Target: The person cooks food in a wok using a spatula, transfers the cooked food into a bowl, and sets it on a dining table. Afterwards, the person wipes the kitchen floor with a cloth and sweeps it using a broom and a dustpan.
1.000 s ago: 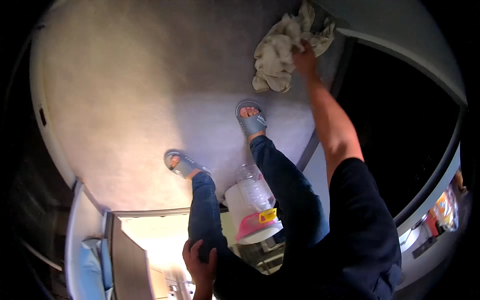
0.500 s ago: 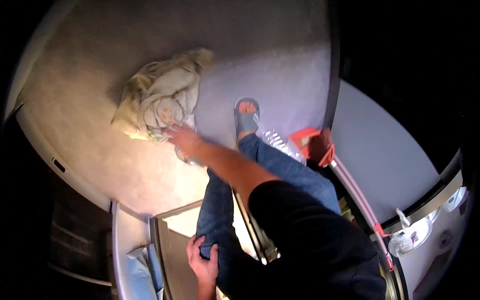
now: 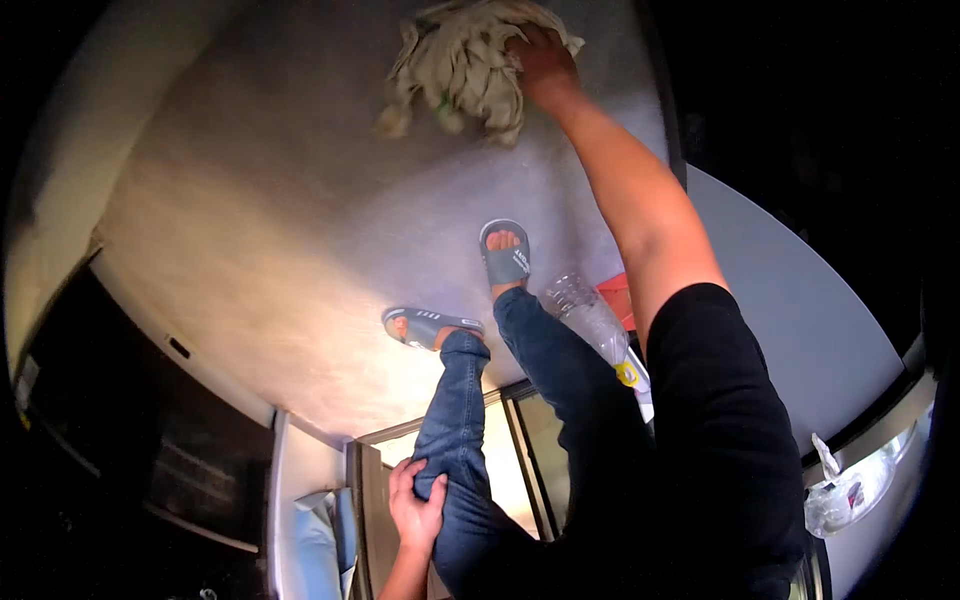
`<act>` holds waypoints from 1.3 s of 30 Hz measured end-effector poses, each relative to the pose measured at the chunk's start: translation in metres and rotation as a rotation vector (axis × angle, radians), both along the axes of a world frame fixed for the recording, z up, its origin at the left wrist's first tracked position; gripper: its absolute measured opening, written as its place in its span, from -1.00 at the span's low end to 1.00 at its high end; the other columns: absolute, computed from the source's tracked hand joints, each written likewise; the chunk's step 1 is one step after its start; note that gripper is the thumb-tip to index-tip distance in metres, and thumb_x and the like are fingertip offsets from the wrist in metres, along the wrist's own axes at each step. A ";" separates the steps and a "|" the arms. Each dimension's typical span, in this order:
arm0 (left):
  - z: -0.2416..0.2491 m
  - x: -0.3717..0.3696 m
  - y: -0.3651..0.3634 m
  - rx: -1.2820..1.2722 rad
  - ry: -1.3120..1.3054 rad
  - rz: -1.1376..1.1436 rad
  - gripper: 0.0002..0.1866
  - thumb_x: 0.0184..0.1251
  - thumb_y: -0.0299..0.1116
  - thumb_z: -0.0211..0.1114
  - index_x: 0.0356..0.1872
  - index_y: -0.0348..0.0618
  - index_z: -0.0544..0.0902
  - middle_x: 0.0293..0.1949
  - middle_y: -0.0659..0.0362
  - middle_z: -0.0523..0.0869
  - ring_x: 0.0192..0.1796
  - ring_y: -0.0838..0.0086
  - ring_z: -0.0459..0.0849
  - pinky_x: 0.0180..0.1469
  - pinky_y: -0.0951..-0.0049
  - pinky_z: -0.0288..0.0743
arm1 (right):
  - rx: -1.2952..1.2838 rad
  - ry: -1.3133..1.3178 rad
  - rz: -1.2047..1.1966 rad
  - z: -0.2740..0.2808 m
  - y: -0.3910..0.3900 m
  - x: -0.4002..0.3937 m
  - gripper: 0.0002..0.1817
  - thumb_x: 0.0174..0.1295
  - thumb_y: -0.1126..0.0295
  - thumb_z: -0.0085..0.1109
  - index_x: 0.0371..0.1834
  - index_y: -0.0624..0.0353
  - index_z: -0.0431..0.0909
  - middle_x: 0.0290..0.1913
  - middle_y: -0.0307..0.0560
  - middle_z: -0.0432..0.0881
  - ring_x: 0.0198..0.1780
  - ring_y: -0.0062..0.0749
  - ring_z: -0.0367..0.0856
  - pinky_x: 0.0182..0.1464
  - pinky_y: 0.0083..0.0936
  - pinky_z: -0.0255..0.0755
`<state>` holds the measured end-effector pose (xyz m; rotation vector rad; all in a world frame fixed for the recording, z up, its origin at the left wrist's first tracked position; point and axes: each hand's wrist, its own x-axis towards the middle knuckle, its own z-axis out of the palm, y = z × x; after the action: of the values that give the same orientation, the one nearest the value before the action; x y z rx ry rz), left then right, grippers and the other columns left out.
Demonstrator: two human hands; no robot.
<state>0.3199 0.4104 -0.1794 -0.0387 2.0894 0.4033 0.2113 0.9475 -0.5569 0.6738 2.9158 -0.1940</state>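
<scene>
My right hand (image 3: 545, 68) reaches far out over the floor, its fingers on the right side of a bunched, off-white cloth (image 3: 462, 62). The cloth lies in crumpled folds with loose ends, and its far part is cut off by the top of the view. The fingertips are partly hidden in its folds. My left hand (image 3: 417, 505) rests on the left leg of the jeans (image 3: 462, 400), near the knee, fingers apart and holding nothing.
Grey slide sandals (image 3: 505, 250) are on both feet on the smooth floor (image 3: 300, 250). A clear plastic bottle (image 3: 590, 320) and a red object (image 3: 618, 297) are beside the right leg. A grey panel (image 3: 780, 290) stands right; a blue bag (image 3: 320, 535) is at lower left.
My right hand and the cloth have moved forward and to the right across the floor, away from the feet. My left hand stays on the leg. The view has shifted slightly.
</scene>
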 end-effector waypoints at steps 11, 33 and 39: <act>0.103 -0.135 0.093 -0.014 0.301 -0.314 -0.51 0.27 -0.22 0.39 0.16 -0.23 0.54 0.29 -0.26 0.42 0.32 -0.13 0.43 0.37 0.05 0.31 | -0.624 0.392 -0.217 0.303 -0.139 0.070 -0.44 -0.15 0.50 0.38 0.07 0.00 0.64 0.27 0.12 0.46 0.22 0.17 0.41 0.23 -0.07 0.44; 0.008 -0.340 0.196 -0.208 -0.021 -1.150 -0.47 0.14 -0.19 0.45 0.10 -0.20 0.54 0.25 -0.19 0.44 0.30 -0.12 0.40 0.34 0.00 0.29 | -0.788 -0.050 -2.560 -0.044 -0.217 0.136 -0.39 0.18 -0.03 0.13 0.19 0.18 0.54 0.13 0.07 0.65 0.14 -0.09 0.61 0.13 -0.25 0.48; 0.005 -0.332 0.199 -0.164 0.018 -1.177 -0.48 0.10 -0.18 0.47 0.06 -0.20 0.57 0.21 -0.16 0.50 0.26 -0.12 0.45 0.32 -0.02 0.31 | -0.329 0.009 -2.173 -0.105 -0.158 0.088 -0.48 0.01 0.18 0.33 0.12 -0.03 0.61 0.10 0.05 0.69 0.13 -0.09 0.65 0.22 -0.30 0.47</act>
<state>-0.0122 0.6097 -0.1745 1.0383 1.7940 -0.4813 0.2998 0.7891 -0.6618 2.9684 0.7382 -0.6974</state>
